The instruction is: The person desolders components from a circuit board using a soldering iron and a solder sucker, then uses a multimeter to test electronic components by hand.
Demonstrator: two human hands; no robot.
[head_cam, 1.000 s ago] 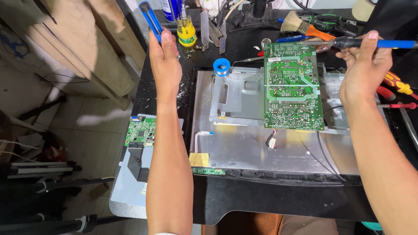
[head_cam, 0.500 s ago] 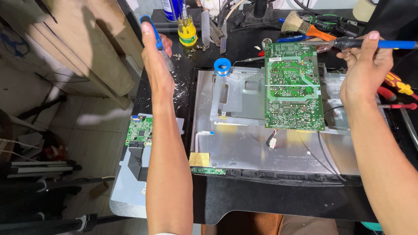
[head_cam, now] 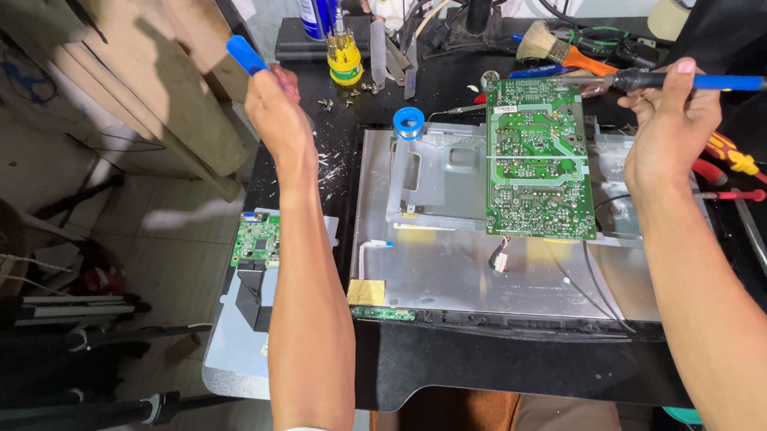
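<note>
The left hand [head_cam: 277, 114] has lifted clear of the counter [head_cam: 505, 370], grip closed on a blue tool [head_cam: 246, 54], while the right hand [head_cam: 668, 120] keeps its closed grip on the soldering iron [head_cam: 710, 82], just right of the green board [head_cam: 536, 160].

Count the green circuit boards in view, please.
3: large board on the metal panel, small board left of the left forearm, narrow strip at the panel's front edge. Others may be hidden.

Bright overhead light, sharp focus, hard shadows left, slight edge distortion.
</note>
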